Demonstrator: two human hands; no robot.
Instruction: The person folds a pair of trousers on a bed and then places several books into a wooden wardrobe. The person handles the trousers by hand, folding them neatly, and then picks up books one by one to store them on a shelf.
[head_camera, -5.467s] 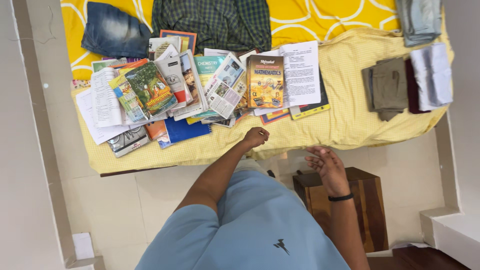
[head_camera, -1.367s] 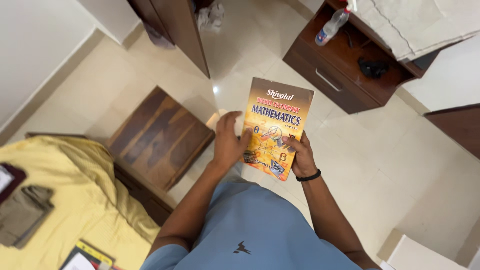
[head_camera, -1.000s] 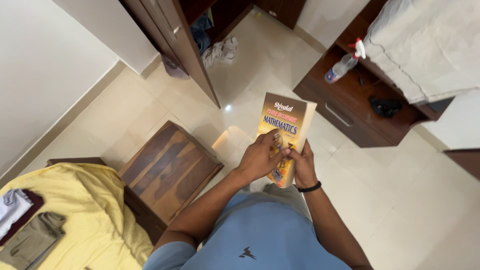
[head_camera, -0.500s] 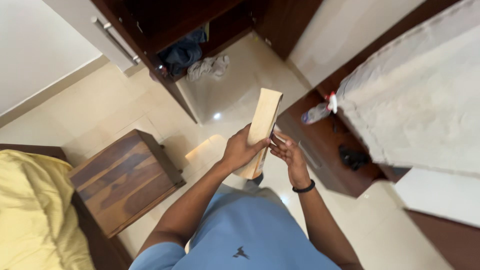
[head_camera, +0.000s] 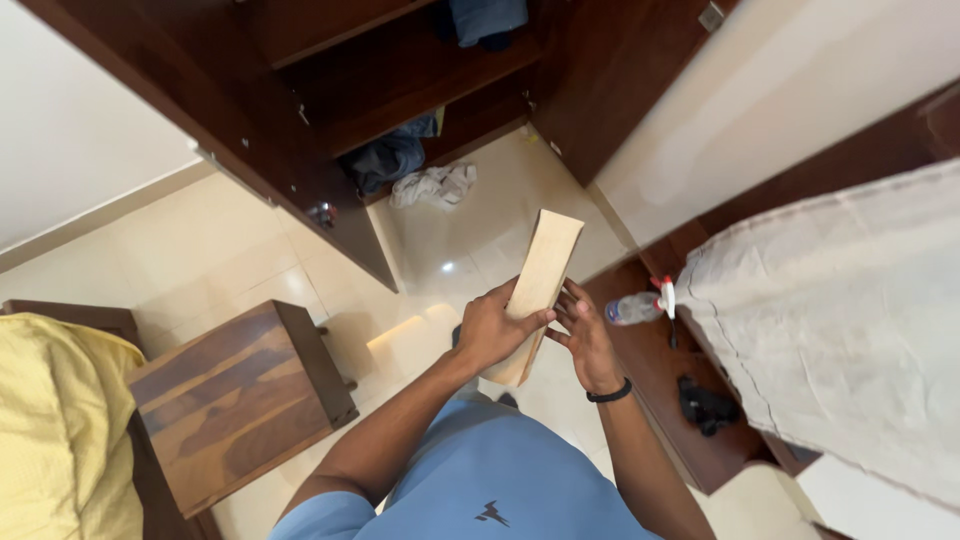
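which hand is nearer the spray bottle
Right. The right hand sits against the book on the bottle's side, just short of the spray bottle. The left hand grips the book's far side, farther off.

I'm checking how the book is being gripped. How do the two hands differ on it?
The left hand wraps round the book, fingers curled over its page edge; the right hand lies flat against the other side, fingers spread. The right wrist wears a black band; the left wrist is bare. Both touch the book's lower half, held upright and edge-on to the camera.
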